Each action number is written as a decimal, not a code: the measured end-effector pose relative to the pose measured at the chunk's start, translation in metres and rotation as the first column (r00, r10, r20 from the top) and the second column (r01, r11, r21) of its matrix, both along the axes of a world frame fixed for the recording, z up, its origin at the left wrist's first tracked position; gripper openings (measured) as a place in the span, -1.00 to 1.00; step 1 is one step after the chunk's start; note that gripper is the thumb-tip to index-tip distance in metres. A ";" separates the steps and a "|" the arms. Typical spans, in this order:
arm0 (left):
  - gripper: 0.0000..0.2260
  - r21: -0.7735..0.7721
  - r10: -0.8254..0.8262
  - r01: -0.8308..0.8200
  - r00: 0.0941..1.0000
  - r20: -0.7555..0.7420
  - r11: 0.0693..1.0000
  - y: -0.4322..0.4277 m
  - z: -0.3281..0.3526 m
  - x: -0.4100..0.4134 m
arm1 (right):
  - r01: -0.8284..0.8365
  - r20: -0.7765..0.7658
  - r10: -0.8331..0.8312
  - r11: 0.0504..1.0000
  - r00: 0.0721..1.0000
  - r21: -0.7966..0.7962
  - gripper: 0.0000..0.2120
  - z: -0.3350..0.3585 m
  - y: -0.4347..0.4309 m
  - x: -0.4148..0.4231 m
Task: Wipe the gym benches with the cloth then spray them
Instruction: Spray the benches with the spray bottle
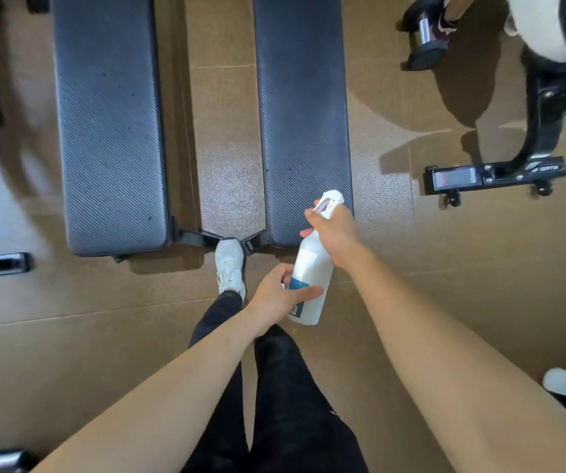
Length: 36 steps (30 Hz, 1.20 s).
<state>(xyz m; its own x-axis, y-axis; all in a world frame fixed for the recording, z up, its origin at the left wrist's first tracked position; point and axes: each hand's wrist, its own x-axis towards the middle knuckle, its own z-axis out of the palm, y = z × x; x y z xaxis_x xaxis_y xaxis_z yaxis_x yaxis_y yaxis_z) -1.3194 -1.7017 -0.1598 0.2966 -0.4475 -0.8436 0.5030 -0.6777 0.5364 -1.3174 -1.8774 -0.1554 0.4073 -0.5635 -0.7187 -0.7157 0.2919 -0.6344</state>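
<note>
Two dark benches lie side by side ahead of you, the left bench [111, 131] and the right bench [303, 114], with a strip of floor [230, 186] between them. You hold the spray bottle [309, 268] tilted over the near end of the right bench. Your right hand [334, 233] is wrapped round its neck at the trigger, and your left hand [274, 298] grips the lower body across the label. No cloth is in view, so this looks like the spraying step. Steady the base with your left hand and aim the nozzle [331, 197] down at the right bench, not the floor. Squeeze in short bursts, working from the near end outward for an even mist.
</note>
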 end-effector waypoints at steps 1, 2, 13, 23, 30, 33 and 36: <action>-0.46 -0.006 0.009 -0.009 1.000 -0.009 1.000 -0.003 -0.004 -0.001 | -0.011 0.003 0.011 1.000 1.000 -0.016 -0.83 -0.005 -0.003 -0.001; -0.47 -0.016 0.010 -0.010 1.000 -0.014 1.000 -0.007 -0.007 -0.002 | -0.020 0.004 0.020 0.999 1.000 -0.041 -0.81 -0.009 -0.006 -0.002; -0.53 -0.046 -0.014 0.011 0.997 -0.078 0.999 -0.033 -0.003 0.015 | -0.036 -0.139 0.036 0.999 0.990 0.000 -0.81 -0.018 -0.032 0.021; -0.47 -0.121 0.111 -0.111 0.994 -0.005 0.986 -0.064 0.006 0.069 | -0.076 0.013 0.077 0.992 0.997 -0.103 -0.90 0.008 -0.062 0.080; -0.60 -0.146 0.119 -0.119 0.993 -0.006 0.982 -0.089 0.013 0.081 | -0.095 0.004 0.096 0.986 0.995 -0.134 -0.84 0.008 -0.085 0.101; -0.59 -0.128 0.094 -0.090 0.995 0.025 0.988 -0.094 0.012 0.089 | -0.096 0.005 0.098 0.986 0.995 -0.135 -0.85 0.003 -0.090 0.106; -0.56 -0.097 0.034 -0.029 0.998 0.046 0.995 -0.101 0.006 0.105 | -0.098 0.034 0.100 0.993 0.994 -0.072 -0.89 0.000 -0.096 0.116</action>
